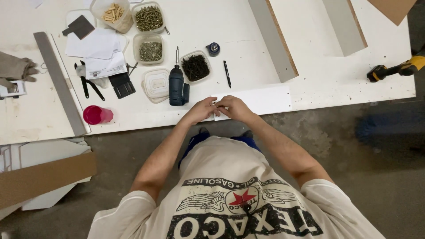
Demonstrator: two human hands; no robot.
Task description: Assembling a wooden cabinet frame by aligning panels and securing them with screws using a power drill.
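Observation:
My left hand (202,109) and my right hand (233,107) meet at the near edge of the white worktable (310,66). Both pinch at the left end of a small white board (261,99) that lies flat along the table's edge. A tiny part sits between the fingertips; I cannot tell what it is. A dark blue cordless screwdriver (177,86) stands just left of my left hand. A black pen (227,74) lies a little beyond the board.
Tubs of screws (195,67) (149,17) (150,50) and wooden dowels (113,12) stand at the back left with papers (99,53), pliers (88,84), an empty tub (156,84) and a red cup (97,115). Two long panels (274,40) (344,26) lie at the right, near a yellow drill (394,69).

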